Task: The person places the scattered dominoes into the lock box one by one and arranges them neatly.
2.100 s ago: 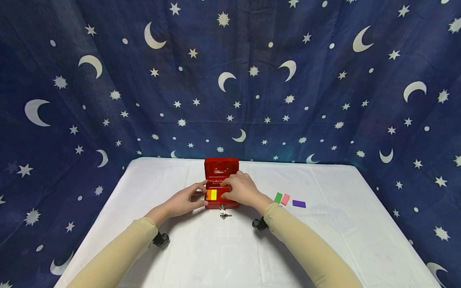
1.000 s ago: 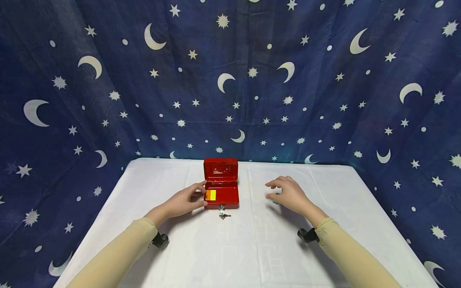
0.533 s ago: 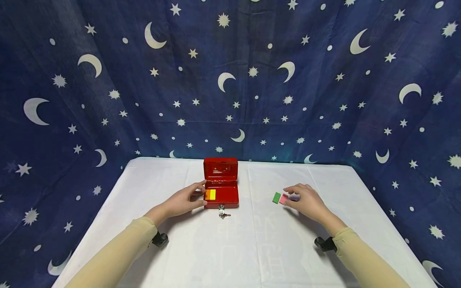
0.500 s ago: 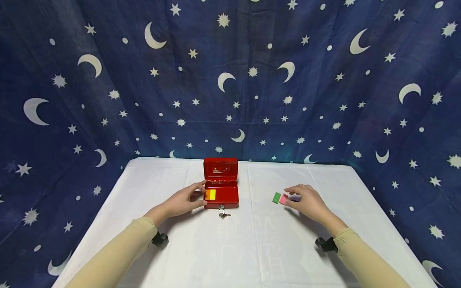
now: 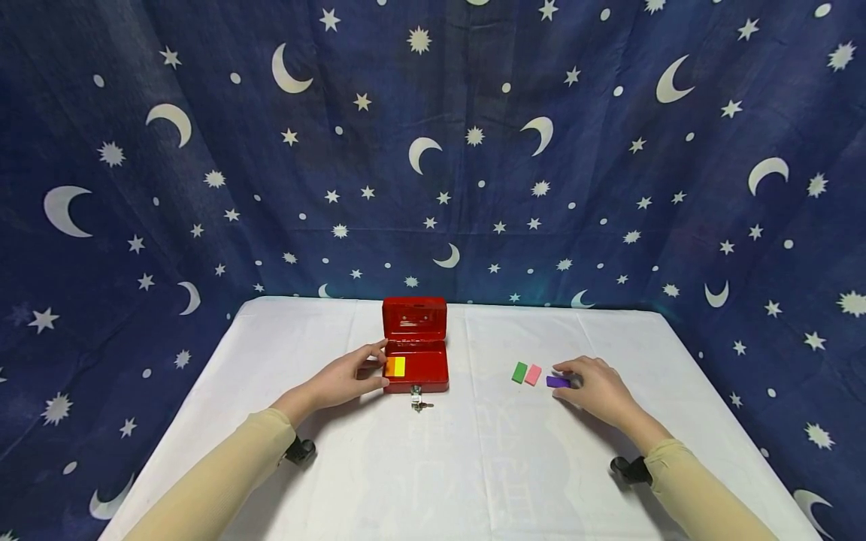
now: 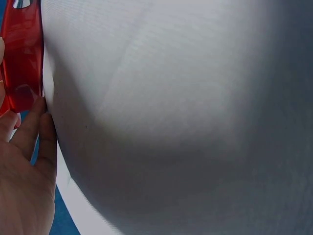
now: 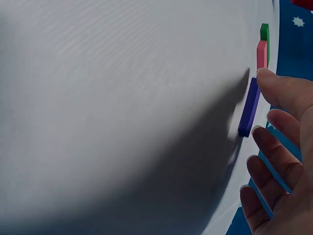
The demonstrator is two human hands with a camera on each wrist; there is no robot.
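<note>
A red metal cash box (image 5: 428,365) stands in the middle of the table with its lid up. Inside, at its left end, lie an orange block and a yellow block (image 5: 400,367) side by side. My left hand (image 5: 346,376) rests against the box's left side, thumb by the front corner and fingertips toward the back. My right hand (image 5: 598,389) is spread around a small purple block (image 5: 558,382), index finger beyond it and thumb on the near side. In the right wrist view the thumb overlaps the block's upper end, and the other fingers stand apart from it.
A green block (image 5: 519,373) and a pink block (image 5: 533,375) lie between the box and my right hand. Keys (image 5: 422,406) hang from the box's front lock. White cloth (image 5: 379,466) covers the table; a blue star-patterned curtain (image 5: 473,188) rises behind.
My right hand has left the box and moved right, past the green and pink blocks, to the purple one. My left hand has stayed at the box.
</note>
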